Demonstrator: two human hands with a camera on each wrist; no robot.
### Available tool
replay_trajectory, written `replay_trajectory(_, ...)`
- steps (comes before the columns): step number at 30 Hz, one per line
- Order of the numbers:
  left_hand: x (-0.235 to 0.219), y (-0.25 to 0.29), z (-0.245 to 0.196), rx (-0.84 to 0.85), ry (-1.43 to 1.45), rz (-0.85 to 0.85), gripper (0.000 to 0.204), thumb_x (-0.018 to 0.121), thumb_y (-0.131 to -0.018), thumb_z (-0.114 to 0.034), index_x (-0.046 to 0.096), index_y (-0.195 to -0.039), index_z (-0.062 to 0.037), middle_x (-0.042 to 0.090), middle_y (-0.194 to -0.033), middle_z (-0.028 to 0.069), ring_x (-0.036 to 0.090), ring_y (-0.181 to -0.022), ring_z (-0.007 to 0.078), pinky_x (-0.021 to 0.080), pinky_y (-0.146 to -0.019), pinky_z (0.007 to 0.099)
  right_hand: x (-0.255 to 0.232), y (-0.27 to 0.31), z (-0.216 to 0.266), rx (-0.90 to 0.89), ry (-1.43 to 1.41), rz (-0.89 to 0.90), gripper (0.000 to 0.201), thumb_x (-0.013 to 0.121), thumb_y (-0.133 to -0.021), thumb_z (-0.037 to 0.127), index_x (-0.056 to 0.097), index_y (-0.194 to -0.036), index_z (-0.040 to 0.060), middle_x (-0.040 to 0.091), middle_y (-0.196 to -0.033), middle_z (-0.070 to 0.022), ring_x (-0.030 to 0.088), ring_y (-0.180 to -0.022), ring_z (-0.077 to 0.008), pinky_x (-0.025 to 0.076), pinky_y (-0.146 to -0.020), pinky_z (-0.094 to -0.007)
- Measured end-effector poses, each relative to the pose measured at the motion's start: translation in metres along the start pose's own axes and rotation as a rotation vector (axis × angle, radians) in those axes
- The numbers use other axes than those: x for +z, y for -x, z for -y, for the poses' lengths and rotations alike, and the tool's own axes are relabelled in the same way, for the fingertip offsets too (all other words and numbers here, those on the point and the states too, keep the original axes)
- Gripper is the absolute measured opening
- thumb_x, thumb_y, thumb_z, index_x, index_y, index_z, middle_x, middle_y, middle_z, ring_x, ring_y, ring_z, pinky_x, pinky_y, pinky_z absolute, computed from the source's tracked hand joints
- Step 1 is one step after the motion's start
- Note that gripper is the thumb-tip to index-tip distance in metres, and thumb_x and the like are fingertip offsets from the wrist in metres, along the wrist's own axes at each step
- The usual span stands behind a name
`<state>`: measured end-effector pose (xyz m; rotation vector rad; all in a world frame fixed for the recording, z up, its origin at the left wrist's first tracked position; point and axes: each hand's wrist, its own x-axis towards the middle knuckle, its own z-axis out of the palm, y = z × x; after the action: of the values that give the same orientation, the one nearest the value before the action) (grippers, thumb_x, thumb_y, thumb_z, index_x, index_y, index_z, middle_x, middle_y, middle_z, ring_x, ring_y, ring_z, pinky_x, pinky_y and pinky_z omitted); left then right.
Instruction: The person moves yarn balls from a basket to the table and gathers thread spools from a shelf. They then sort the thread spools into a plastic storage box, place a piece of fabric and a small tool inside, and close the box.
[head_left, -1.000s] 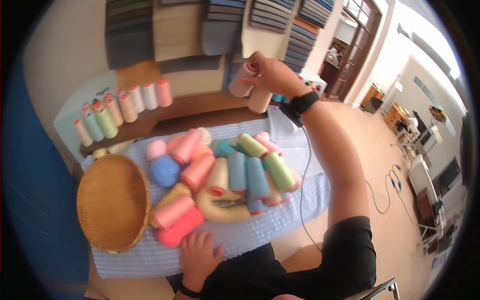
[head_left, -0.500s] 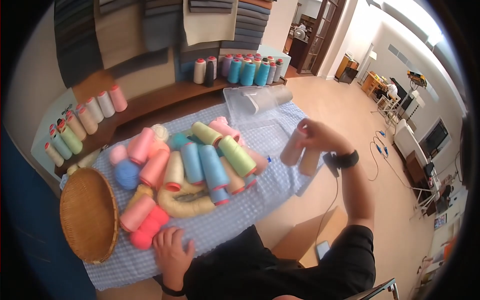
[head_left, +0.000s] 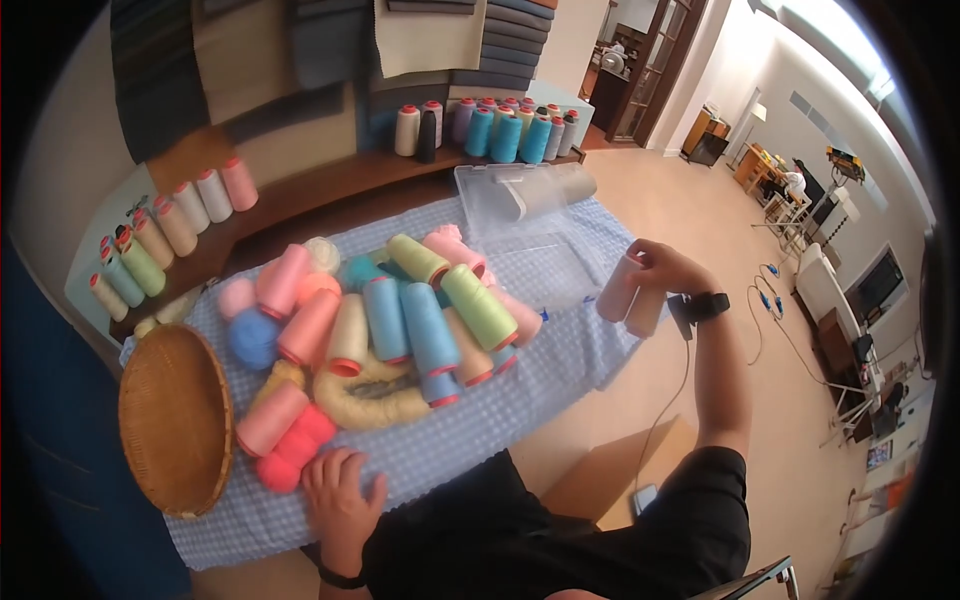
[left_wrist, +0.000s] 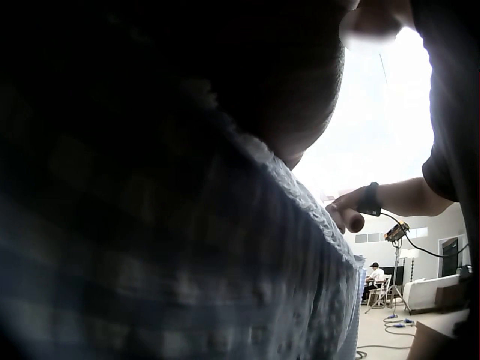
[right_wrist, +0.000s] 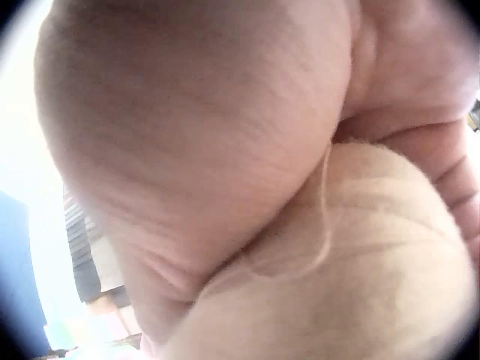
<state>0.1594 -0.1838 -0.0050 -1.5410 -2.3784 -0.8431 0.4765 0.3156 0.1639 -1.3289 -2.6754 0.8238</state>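
Out by the cloth's (head_left: 470,440) right edge, the mauve cone (head_left: 616,292) and beige cone (head_left: 645,313) hung side by side, long axes slanting, lower ends pointing down and leftward in the head view! The right hand (head_left: 675,270) sat above, forearm reaching out from the sleeve, curled fingers pinching both near their tops. The left hand (head_left: 340,498) lay near the red yarn (head_left: 297,450), fingers extended and slightly spread against the cloth.
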Motion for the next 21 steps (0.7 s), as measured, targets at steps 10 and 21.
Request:
replay_trajectory(10,0.000,0.000,0.000,-0.007,0.007,0.012,0.035,0.077,-0.083,-0.024,0.069,-0.112,-0.0069,0.067,-0.119,0.0098,0.060,-0.115,0.0363,0.043,-0.106,0.0510,0.086,-0.011,0.021,-0.176,-0.038,0.369,0.072,0.087,-0.086,0.046,0.062,-0.137,0.0023,0.076,-0.123,-0.0202,0.072,-0.113,-0.0314,0.056,-0.099,-0.0428)
replay_trajectory(21,-0.002,-0.001,-0.001,-0.015,0.009,0.014,0.034,0.079,-0.082,-0.023,0.070,-0.111,-0.0070,0.067,-0.117,0.0087,0.060,-0.114,0.0347,0.044,-0.106,0.0522,0.101,-0.021,0.048,-0.231,-0.082,0.366,0.072,0.087,-0.087,0.049,0.062,-0.137,0.0033,0.075,-0.124,-0.0186,0.070,-0.115,-0.0297,0.054,-0.102,-0.0411)
